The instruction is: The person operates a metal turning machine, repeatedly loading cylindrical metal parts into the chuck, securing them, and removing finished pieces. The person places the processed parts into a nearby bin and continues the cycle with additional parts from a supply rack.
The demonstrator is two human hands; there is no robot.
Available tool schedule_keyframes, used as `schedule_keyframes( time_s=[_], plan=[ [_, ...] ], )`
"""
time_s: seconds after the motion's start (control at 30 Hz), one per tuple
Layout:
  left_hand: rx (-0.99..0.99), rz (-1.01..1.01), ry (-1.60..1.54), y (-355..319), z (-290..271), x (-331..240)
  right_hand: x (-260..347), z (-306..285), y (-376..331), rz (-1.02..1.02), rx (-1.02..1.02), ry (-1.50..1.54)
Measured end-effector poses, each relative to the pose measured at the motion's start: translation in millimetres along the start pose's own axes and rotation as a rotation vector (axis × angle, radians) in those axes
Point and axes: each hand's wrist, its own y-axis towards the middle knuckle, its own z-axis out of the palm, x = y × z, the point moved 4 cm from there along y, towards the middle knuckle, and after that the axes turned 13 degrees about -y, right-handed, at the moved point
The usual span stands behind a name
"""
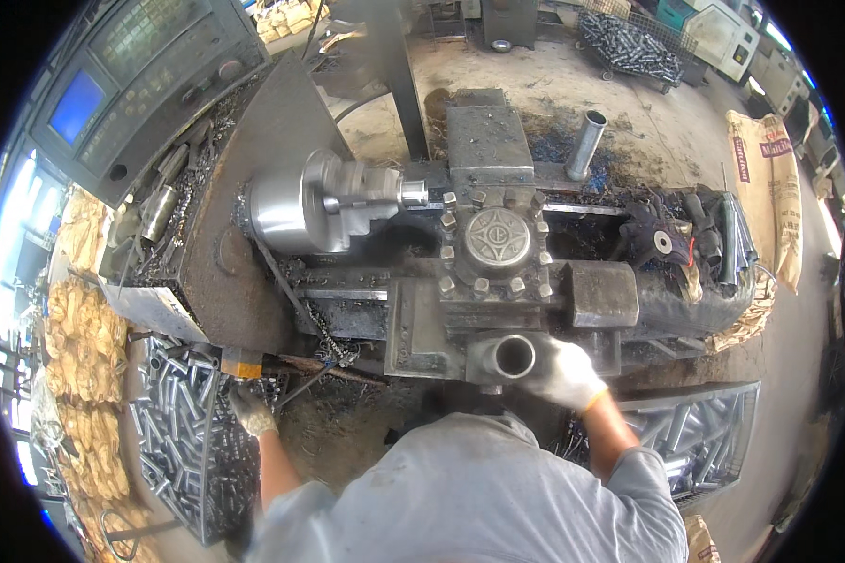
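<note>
My right hand [568, 375], in a white glove, is closed against the right side of a wide, open-ended metal tube [514, 357] at the front of the lathe carriage. Its fingertips are hidden, so what they grip does not show. My left hand [252, 413], in a worn glove, is low on the left, fingers curled just below a yellow-orange block [242, 366]; whatever is in them is hidden. Beyond, the lathe chuck [296, 202] holds a short bright metal piece [413, 192]. A bolted tool post [498, 236] stands right of it.
A metal tube [587, 145] stands upright behind the carriage. Bins of metal tubes flank me, one at left [180, 422], one at right [695, 441]. A control panel [145, 80] is upper left. Tubes and a dark round part [662, 244] lie at the lathe's right end.
</note>
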Motion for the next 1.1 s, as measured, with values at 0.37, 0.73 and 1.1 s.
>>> schedule_keyframes(
  time_s=[0.37,0.73,1.1],
  plan=[
    [0.031,-0.786,-0.735,9,33,83,2,-150,90,-0.160,-0.298,0.067],
    [0.385,0.685,-0.167,-43,139,-273,70,-51,336,-0.306,0.375,-0.698],
    [0.509,1.079,0.332,72,234,-390,11,-13,365,0.014,0.752,0.414]
  ],
)
